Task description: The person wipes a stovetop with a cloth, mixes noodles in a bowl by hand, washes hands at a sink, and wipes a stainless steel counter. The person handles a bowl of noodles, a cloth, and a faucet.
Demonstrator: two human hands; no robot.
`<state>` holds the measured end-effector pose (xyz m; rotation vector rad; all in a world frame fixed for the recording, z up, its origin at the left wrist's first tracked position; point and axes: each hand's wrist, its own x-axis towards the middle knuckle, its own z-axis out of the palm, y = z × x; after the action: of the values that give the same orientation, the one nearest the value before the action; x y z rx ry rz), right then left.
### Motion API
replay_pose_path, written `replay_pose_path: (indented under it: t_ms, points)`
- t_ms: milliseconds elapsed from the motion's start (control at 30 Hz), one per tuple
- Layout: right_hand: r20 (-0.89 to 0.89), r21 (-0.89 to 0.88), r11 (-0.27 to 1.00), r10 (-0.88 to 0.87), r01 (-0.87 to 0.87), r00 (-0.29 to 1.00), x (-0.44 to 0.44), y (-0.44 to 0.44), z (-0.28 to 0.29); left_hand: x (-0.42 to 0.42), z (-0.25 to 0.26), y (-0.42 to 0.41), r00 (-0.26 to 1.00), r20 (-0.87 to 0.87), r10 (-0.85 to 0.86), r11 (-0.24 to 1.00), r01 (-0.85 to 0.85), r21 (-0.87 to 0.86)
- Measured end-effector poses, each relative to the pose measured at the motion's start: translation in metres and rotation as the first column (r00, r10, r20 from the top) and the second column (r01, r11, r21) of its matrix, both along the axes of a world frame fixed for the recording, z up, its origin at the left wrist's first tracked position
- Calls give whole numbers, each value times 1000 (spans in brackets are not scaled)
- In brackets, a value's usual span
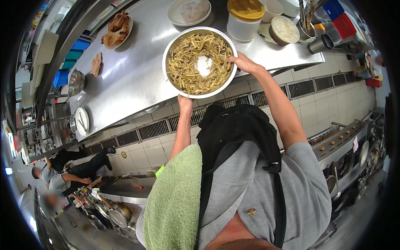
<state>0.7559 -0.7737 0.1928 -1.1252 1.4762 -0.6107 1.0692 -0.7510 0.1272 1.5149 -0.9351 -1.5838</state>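
Observation:
My right hand [246, 63] grips the right rim of a round metal bowl [165, 62], its thumb over the edge. Under the near rim my left hand [185, 102] holds the same bowl, with its fingers mostly hidden beneath. Inside lie thin, pale brown, cooked-looking strips [187, 50], spread in a ring. A bright dotted patch of the bowl's bottom shows in the middle. The bowl is over the near edge of a stainless steel counter [131, 72].
Roasted poultry [117, 32] on a plate, a yellow-lidded tub [245, 22], a white dish [173, 12] with a wrapped pale item, steel bowls [76, 82] and a plate with tongs [82, 121] stand on the counter. Two people [59, 175] are at the lower left. Stove [340, 140] at right.

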Motion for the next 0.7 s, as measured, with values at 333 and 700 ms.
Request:
replay_pose_path:
  t_ms: [333,700]
  points:
    - [42,-144,972,-181,185,983,0,16,1,-7,-5,-38,999,-27,-25,997,23,-79]
    - [283,-112,822,-513,559,810,-98,200,-68,68,30,-24,866,124,484,861,-447,-242]
